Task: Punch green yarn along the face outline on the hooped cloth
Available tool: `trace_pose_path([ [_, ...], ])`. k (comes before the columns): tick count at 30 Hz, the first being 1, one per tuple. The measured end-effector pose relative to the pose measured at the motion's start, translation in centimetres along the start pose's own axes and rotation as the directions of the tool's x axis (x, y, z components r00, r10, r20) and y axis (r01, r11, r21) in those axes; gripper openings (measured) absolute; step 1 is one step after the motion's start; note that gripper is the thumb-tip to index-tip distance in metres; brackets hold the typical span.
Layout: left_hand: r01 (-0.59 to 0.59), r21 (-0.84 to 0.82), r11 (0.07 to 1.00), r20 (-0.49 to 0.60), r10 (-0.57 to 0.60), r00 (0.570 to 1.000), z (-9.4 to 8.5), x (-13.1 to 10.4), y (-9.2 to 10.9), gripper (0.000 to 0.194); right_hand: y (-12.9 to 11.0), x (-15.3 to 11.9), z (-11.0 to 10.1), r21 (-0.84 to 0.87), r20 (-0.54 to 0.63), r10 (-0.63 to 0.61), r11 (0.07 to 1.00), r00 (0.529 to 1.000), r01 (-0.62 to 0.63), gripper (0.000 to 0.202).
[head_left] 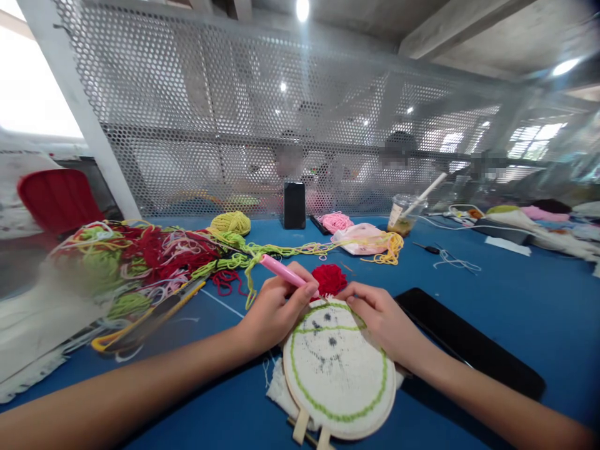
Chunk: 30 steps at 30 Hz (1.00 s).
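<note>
My left hand (277, 307) is closed round a pink punch needle (284, 271), its tip down at the top edge of the embroidery hoop (338, 387). The hoop holds white cloth with a green yarn outline, a green line across its upper part and dark drawn marks. At the hoop's upper right, my right hand (375, 312) grips the rim, fingers bent near the needle tip. Just behind both hands sits a ball of red yarn (329, 279), partly covered by my left hand. The hoop's wooden clamp end (301, 426) points towards me.
Tangled yarn (159, 256) is heaped at the left, with yellow-handled scissors (140, 319) before it. A black phone (469, 340) lies at the right; another dark phone (294, 206) stands upright against the perforated metal screen (234, 112). A plastic cup (400, 215) with a straw stands back right.
</note>
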<state>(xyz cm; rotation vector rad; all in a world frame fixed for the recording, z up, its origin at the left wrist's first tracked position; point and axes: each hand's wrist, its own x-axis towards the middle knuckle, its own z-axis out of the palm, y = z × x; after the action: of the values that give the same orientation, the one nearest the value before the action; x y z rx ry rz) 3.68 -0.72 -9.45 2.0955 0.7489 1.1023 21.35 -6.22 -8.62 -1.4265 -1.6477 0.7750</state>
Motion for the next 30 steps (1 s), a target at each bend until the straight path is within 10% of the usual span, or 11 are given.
trace_pose_path([
  [18, -0.038, 0.094, 0.995, 0.133, 0.025, 0.991, 0.2, 0.3, 0.3, 0.017, -0.3, -0.2, -0.2, -0.087, -0.021, -0.043, 0.995, 0.999, 0.041, 0.025],
  [24, -0.256, 0.058, 0.965, 0.228, 0.237, 0.944, 0.9, 0.7, -0.1, 0.010, -1.0, -0.3, -0.2, -0.115, -0.013, -0.093, 0.989, 0.996, 0.091, 0.024],
  [30, -0.043, 0.095, 0.995, 0.058, 0.037, 0.998, 0.5, 0.8, -0.2, 0.020, -0.1, 1.2, -1.6, -0.296, -0.157, -0.150, 0.950, 0.976, 0.098, 0.017],
])
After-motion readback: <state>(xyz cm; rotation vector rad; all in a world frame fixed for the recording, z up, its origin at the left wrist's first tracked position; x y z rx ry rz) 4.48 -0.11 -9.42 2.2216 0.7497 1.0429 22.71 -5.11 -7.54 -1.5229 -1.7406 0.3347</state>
